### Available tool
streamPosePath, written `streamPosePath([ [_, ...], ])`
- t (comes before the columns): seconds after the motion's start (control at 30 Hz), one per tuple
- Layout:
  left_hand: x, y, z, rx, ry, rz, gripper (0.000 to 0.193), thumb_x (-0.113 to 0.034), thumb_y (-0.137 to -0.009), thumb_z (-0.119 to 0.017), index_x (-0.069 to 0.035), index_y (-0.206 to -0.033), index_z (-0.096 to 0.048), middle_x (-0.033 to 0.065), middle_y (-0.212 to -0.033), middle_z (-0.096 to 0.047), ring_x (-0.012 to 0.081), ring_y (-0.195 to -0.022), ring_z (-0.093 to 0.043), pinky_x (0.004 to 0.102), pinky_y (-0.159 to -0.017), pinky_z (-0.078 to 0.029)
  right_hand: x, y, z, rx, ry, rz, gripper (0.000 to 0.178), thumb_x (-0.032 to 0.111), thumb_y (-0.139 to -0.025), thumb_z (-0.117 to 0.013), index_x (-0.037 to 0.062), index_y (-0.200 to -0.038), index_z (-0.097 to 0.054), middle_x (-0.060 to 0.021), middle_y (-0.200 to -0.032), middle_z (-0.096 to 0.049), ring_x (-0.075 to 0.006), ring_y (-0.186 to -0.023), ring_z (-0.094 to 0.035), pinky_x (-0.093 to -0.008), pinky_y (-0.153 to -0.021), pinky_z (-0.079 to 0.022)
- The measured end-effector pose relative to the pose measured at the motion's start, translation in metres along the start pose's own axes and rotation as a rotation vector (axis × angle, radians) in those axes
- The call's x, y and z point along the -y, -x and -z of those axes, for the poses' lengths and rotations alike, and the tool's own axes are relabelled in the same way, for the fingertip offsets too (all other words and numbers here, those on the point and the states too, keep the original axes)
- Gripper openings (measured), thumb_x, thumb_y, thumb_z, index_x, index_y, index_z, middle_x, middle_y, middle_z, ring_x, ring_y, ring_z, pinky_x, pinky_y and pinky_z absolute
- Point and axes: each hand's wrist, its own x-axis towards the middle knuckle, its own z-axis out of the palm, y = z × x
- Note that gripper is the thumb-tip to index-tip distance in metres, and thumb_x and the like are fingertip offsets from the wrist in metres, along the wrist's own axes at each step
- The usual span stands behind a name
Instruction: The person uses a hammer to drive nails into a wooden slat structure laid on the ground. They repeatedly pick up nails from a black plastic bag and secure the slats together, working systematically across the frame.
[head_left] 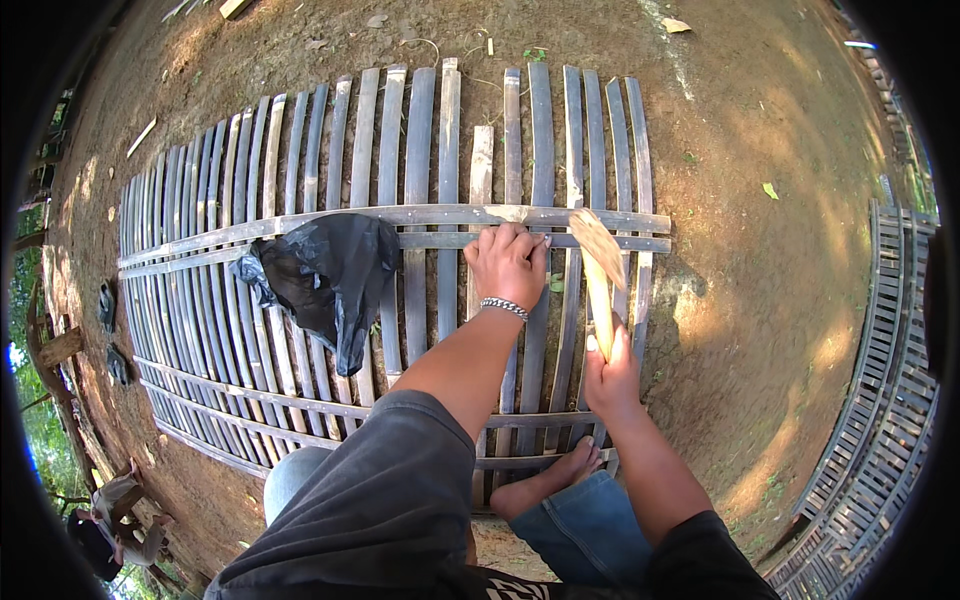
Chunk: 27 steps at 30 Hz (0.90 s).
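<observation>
A fence-like panel of grey bamboo slats [419,140] lies on the ground, with paired cross strips [440,214] running over it. My left hand [505,265], a chain bracelet at its wrist, rests with curled fingers on the lower strip of the far pair; whatever is between its fingertips is too small to make out. Just right of it, my right hand [612,378] is closed round the pale handle of a wooden mallet [598,290]. The mallet's head is raised over the right end of the strips. Left of my hands, a black plastic bag [345,270] lies on the slats.
My bare foot [550,482] rests on the near strips. More slatted panels [870,400] lie at the right. Bare soil [770,250] surrounds the panel. A person [115,520] is at the lower left, near wooden logs [62,347]. Small dark objects [107,305] lie beside the panel's left end.
</observation>
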Motion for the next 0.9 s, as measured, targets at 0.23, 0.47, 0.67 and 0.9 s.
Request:
streamPosePath([
  [0.23, 0.0, 0.001, -0.002, -0.034, -0.011, -0.024, 0.006, -0.021, -0.08, -0.08, -0.018, -0.08, -0.074, -0.0041, -0.092, -0.065, 0.0215, -0.097, -0.057, 0.0423, -0.089, -0.034, -0.018, -0.002, -0.009, 0.051, 0.122, -0.118, 0.05, 0.018, -0.098, -0.058, 0.0011, -0.143, -0.044, -0.0299, -0.122, -0.063, -0.0495, -0.104, -0.064, -0.0537, -0.088, -0.054],
  [0.47, 0.01, -0.005, 0.013, -0.019, 0.117, -0.011, 0.017, -0.02, -0.086, -0.074, -0.014, -0.101, -0.073, 0.0042, -0.104, -0.064, 0.0257, -0.105, -0.056, 0.0437, -0.097, -0.034, -0.01, 0.005, 0.0, -0.022, 0.014, -0.076, 0.047, 0.015, -0.1, -0.055, -0.001, -0.144, -0.045, -0.0287, -0.119, -0.064, -0.047, -0.111, -0.064, -0.0466, -0.092, -0.052],
  [0.67, 0.038, -0.081, 0.014, -0.052, -0.218, -0.037, 0.042, -0.029, -0.1, -0.054, -0.009, -0.136, -0.055, 0.0137, -0.144, -0.052, 0.0321, -0.143, -0.039, 0.0568, -0.119, -0.02, -0.016, 0.013, 0.002, 0.062, 0.123, -0.122, 0.048, 0.017, -0.101, -0.055, -0.0009, -0.144, -0.045, -0.0309, -0.12, -0.064, -0.0489, -0.11, -0.063, -0.0498, -0.091, -0.052],
  [0.9, 0.044, -0.079, 0.009, 0.145, -0.3, -0.101, 0.048, -0.035, -0.103, -0.047, -0.008, -0.143, -0.05, 0.0159, -0.154, -0.043, 0.033, -0.151, -0.027, 0.0617, -0.123, -0.012, -0.024, -0.003, -0.004, 0.135, 0.148, -0.087, 0.048, 0.019, -0.101, -0.056, 0.001, -0.144, -0.046, -0.0296, -0.121, -0.064, -0.0463, -0.106, -0.065, -0.0477, -0.09, -0.053],
])
